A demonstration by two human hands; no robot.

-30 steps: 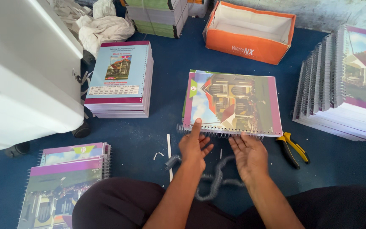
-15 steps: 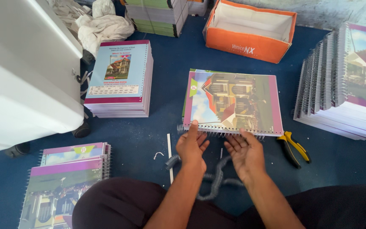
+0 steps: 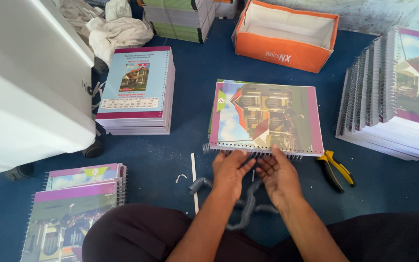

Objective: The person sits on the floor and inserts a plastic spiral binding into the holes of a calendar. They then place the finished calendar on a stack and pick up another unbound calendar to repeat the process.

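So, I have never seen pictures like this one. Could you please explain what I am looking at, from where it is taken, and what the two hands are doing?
There is no machine here: a person sits on a blue floor, and a camera worn on the head looks down at the person's own hands. The left hand and the right hand both touch the near edge of a notebook with a house picture, where a wire spiral binding runs along it. Neither hand grips anything firmly. Loose grey spiral coils lie under the wrists. Yellow-handled pliers lie to the right. Around are stacks of notebooks, an orange box and a white machine.
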